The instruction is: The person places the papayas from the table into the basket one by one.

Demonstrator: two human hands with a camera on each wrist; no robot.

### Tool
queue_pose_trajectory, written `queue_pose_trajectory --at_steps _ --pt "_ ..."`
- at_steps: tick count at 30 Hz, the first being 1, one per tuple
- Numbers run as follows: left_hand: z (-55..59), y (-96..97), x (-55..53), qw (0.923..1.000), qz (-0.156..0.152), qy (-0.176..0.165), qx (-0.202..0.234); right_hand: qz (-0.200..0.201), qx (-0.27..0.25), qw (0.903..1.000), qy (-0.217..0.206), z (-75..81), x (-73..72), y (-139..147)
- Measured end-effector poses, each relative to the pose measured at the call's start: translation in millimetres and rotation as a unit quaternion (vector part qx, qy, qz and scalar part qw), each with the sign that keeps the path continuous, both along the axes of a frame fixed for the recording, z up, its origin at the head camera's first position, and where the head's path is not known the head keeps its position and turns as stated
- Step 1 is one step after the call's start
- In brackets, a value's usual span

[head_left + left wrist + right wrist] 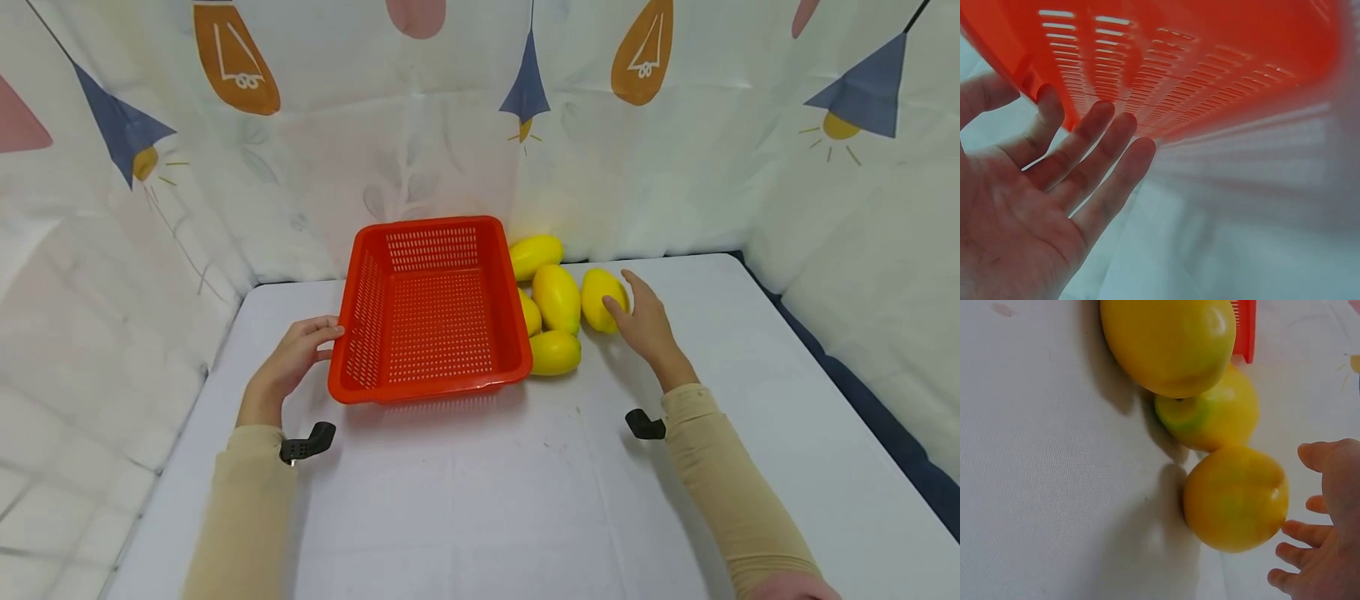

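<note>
A red plastic basket (442,393) with slotted walls sits on the table, nothing inside it. At its left rim my left hand (296,354) grips the edge, thumb over the top. From below, the left wrist view shows the other fingers of that hand (1054,181) spread along the slotted wall (1210,69). My right hand (647,325) is spread beside the rightmost yellow mango (602,300), thumb overlapping it in the head view. In the right wrist view, this mango (1235,500) has the fingertips right at its edge and the thumb apart from it.
Several more yellow mangoes, among them a large upright one (557,298), cluster against the basket's right side. One (536,254) lies at the back near the patterned curtain (450,167). The white table (480,500) stretches toward me.
</note>
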State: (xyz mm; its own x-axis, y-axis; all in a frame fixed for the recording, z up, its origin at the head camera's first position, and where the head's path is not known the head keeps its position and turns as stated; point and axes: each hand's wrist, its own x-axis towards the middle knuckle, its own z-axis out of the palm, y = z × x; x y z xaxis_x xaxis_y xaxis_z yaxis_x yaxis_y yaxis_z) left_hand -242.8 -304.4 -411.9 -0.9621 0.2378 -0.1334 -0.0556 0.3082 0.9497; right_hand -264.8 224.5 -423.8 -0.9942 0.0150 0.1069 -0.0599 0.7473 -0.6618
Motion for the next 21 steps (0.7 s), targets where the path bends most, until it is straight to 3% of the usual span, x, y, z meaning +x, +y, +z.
queue_pose_trajectory --at_steps 6,21 --pt "-1.1 -3.2 -3.0 0.9999 -0.008 -0.006 0.013 0.001 -0.003 1.0 -0.001 -1.5 -1.5 -0.2" --pt "-4.8 -9.3 -7.3 0.9977 -0.044 0.016 0.049 -0.006 -0.011 0.9999 -0.007 -7.7 -4.3 -0.5"
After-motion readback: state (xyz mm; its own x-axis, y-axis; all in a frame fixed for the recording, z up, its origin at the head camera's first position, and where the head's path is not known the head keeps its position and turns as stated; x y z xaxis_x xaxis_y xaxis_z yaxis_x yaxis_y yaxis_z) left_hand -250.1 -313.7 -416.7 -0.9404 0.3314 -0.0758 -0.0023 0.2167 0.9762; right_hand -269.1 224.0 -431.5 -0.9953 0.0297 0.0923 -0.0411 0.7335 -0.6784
